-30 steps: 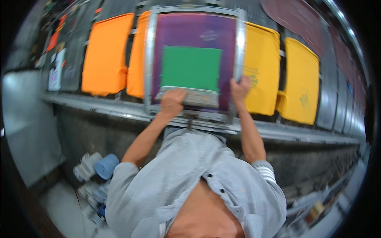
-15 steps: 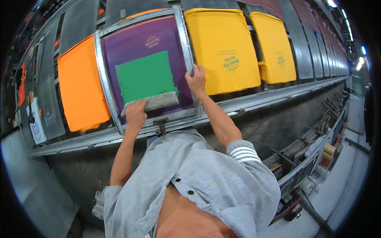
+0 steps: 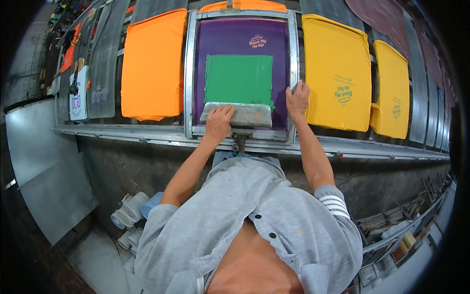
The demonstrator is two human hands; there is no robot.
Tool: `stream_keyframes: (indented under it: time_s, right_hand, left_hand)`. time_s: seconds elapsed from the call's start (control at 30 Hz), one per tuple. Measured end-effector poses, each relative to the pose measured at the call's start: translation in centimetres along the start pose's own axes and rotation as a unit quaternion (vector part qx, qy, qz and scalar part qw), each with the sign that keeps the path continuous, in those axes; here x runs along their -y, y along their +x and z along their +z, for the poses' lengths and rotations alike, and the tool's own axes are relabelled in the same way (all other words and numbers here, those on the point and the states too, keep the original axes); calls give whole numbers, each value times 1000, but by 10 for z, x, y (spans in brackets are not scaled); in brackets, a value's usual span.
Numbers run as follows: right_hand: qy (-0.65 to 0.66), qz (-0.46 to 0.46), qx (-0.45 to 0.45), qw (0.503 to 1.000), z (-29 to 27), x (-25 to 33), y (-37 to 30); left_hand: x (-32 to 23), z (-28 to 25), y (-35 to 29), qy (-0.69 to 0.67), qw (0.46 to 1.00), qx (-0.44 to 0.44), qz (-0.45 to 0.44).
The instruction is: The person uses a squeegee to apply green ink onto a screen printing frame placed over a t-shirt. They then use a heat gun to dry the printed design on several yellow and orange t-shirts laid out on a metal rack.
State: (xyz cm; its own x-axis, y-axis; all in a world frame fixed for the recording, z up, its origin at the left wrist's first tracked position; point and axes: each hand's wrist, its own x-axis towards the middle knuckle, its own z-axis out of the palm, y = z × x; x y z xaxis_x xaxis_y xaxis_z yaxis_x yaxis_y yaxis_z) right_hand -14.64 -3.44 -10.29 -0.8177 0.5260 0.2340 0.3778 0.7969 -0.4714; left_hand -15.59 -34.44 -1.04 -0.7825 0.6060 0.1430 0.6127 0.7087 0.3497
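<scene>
A metal-framed printing screen [image 3: 189,73] with purple mesh lies before me. A rectangular patch of green ink [image 3: 239,78] covers the middle of the mesh. At the near edge of that patch sits a wide grey squeegee [image 3: 249,115], streaked with ink. My left hand [image 3: 219,122] grips its left part, fingers bent over the top; what is under the palm is hidden. On the screen's right rail rests my right hand [image 3: 297,99], its fingers curled round the metal. A pale printed mark shows on the mesh beyond the green.
An orange cloth-covered panel [image 3: 152,68] lies left of the screen. Two yellow printed panels, the nearer one [image 3: 338,73] and a farther one [image 3: 391,93], lie to the right. A metal rail [image 3: 122,131] runs along the near edge. White buckets [image 3: 132,206] stand low at left.
My view has swung, so the screen and panels appear straighter and farther right. The left hand stays on the squeegee at the near edge of the green, the right on the frame.
</scene>
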Motion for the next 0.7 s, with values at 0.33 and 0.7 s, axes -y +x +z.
stream_keyframes:
  time_s: [0.33,0.7]
  right_hand:
    - [-136,-320,311,884,-45,123,65]
    - [-8,-315,203,927,5,111,88]
  left_hand:
    - [60,-10,114,-16,995,92,-33]
    - [120,-13,151,32,996,75,-31]
